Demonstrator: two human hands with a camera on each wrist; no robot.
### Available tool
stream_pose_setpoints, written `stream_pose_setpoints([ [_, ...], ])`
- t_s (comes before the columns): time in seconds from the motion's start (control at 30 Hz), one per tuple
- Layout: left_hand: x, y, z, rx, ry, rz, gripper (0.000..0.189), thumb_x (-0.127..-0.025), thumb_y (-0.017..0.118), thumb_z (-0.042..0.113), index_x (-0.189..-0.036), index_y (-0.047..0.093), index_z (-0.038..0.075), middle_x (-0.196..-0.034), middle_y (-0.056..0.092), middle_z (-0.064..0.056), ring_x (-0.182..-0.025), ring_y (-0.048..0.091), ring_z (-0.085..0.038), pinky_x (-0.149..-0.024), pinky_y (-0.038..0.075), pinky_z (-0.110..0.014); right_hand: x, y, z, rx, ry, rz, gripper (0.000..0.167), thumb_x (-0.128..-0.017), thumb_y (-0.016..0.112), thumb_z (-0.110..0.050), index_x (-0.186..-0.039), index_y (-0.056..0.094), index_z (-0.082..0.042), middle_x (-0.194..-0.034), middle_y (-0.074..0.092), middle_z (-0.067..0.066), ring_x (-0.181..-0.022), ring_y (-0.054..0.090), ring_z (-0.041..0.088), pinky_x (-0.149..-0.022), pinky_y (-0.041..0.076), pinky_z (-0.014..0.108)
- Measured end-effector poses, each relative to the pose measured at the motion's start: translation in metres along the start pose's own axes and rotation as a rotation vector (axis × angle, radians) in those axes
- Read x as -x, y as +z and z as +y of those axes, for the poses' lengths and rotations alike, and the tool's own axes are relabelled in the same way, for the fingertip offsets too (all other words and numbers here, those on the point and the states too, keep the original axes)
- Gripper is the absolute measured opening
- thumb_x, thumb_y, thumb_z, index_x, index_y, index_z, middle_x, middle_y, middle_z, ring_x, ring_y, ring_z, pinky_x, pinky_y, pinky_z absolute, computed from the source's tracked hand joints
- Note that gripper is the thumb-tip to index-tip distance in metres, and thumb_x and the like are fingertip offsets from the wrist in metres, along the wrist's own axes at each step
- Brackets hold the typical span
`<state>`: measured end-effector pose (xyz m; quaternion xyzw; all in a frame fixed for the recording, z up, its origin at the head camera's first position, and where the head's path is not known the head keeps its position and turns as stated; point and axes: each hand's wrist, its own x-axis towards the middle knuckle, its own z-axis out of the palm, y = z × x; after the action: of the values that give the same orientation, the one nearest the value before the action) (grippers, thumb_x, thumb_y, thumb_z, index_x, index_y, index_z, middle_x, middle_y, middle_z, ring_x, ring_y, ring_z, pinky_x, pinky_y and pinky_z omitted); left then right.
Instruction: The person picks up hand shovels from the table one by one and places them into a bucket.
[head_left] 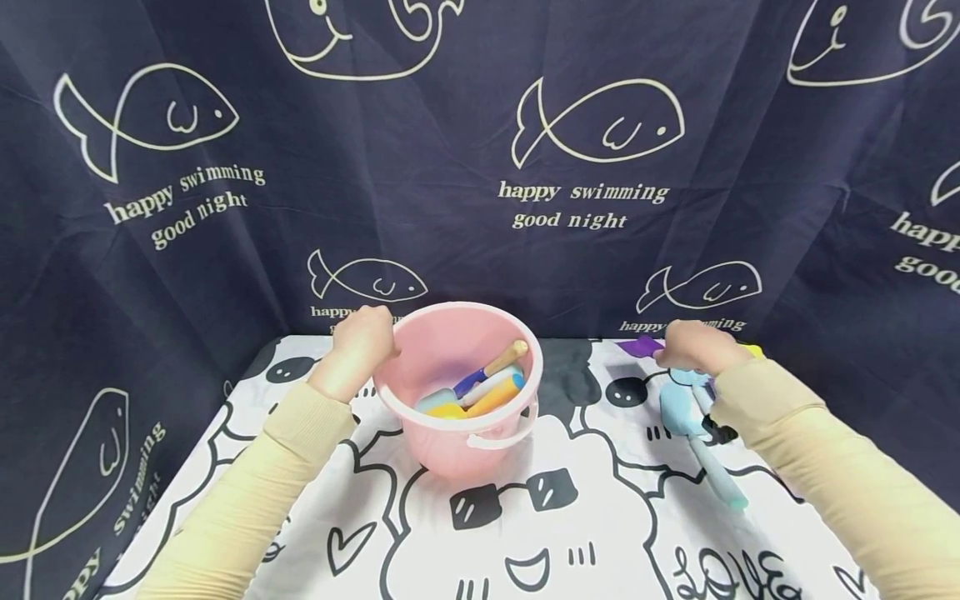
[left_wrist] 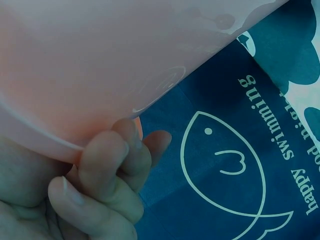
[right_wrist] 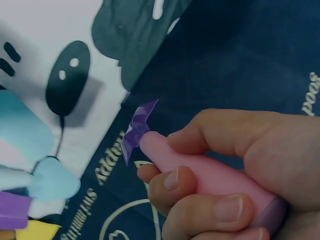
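Note:
A pink bucket (head_left: pixel 442 450) stands on the table with several coloured tools (head_left: pixel 491 392) inside it. My left hand (head_left: pixel 363 343) grips the bucket's rim at its left side, and the left wrist view shows curled fingers (left_wrist: pixel 107 160) against the rim. Off to the right, my right hand (head_left: pixel 701 346) holds a small tool by its pink handle (right_wrist: pixel 205 175), fingers wrapped round it. The tool's thin purple head (right_wrist: pixel 137 129) points away from the hand, above the table's far right part. Whether it is a shovel or another kind I cannot tell.
Below the right hand a light blue spatula-like tool (head_left: pixel 681 408) lies on the patterned white cloth (head_left: pixel 600 542). More tools, with purple (right_wrist: pixel 14 210) and yellow parts (right_wrist: pixel 37 231), lie close by, partly hidden. A dark blue curtain (head_left: pixel 450 208) stands behind the table.

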<state>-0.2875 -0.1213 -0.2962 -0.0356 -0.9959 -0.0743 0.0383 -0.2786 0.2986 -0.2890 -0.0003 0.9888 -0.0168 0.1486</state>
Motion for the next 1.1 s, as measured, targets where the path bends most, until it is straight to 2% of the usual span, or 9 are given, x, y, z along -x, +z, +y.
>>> stream_pose_setpoints([
  [0.2,0.000,0.000,0.000,0.001,-0.002,0.001,0.035,-0.075,0.072,0.020,-0.100,0.067,-0.005,-0.096,0.068,-0.024,-0.083,0.066,-0.039,-0.066,0.054,-0.052,0.012,-0.019,-0.002,0.036,-0.055,0.049,0.035,-0.090,0.053,-0.031,-0.064,0.056,-0.008,-0.064,0.057,0.009,-0.059,0.056,0.024,-0.062,0.046,0.052],
  [0.3,0.000,0.001,0.000,0.000,-0.001,0.002,0.034,-0.075,0.072,0.019,-0.099,0.067,-0.005,-0.095,0.068,-0.023,-0.083,0.066,-0.038,-0.066,0.054,-0.051,0.017,-0.027,-0.003,0.061,-0.089,0.069,0.035,-0.088,0.055,-0.033,-0.065,0.056,-0.007,-0.063,0.056,0.008,-0.061,0.056,0.024,-0.059,0.046,0.048],
  [0.33,0.000,0.001,0.000,-0.001,0.001,0.002,0.034,-0.075,0.072,0.019,-0.099,0.067,-0.005,-0.095,0.068,-0.023,-0.082,0.066,-0.038,-0.065,0.054,-0.051,0.018,-0.029,-0.003,0.066,-0.098,0.072,0.035,-0.088,0.056,-0.034,-0.065,0.057,-0.007,-0.063,0.055,0.007,-0.061,0.055,0.023,-0.056,0.044,0.042],
  [0.5,-0.001,0.001,-0.001,-0.002,0.008,0.000,0.034,-0.075,0.072,0.019,-0.099,0.067,-0.004,-0.094,0.068,-0.023,-0.080,0.067,-0.037,-0.064,0.054,-0.050,0.026,-0.040,-0.005,0.110,-0.151,0.075,0.035,-0.087,0.060,-0.031,-0.062,0.056,-0.008,-0.059,0.047,0.000,-0.060,0.051,0.020,-0.055,0.042,0.034],
  [0.67,-0.001,0.000,-0.001,-0.009,0.007,-0.004,0.033,-0.074,0.071,0.019,-0.099,0.068,-0.002,-0.094,0.068,-0.023,-0.082,0.066,-0.038,-0.067,0.053,-0.052,0.037,-0.053,-0.011,0.126,-0.152,0.094,0.035,-0.087,0.061,-0.030,-0.061,0.053,-0.010,-0.056,0.038,-0.003,-0.057,0.047,0.018,-0.054,0.037,0.031],
  [0.97,-0.001,-0.001,-0.002,-0.011,-0.001,-0.017,0.033,-0.075,0.071,0.019,-0.101,0.067,-0.001,-0.095,0.068,-0.022,-0.084,0.066,-0.039,-0.069,0.053,-0.053,0.055,-0.072,-0.019,0.196,-0.192,0.184,0.018,-0.080,0.064,-0.019,-0.067,0.061,-0.007,-0.058,0.047,0.001,-0.058,0.048,0.019,-0.053,0.038,0.032],
  [1.1,-0.002,0.000,-0.002,-0.006,0.007,-0.012,0.032,-0.074,0.071,0.019,-0.099,0.068,-0.001,-0.094,0.068,-0.023,-0.083,0.066,-0.039,-0.068,0.053,-0.053,0.062,-0.076,-0.025,0.204,-0.181,0.227,0.015,-0.080,0.064,-0.021,-0.072,0.062,-0.008,-0.062,0.051,0.003,-0.060,0.050,0.021,-0.053,0.039,0.035],
])
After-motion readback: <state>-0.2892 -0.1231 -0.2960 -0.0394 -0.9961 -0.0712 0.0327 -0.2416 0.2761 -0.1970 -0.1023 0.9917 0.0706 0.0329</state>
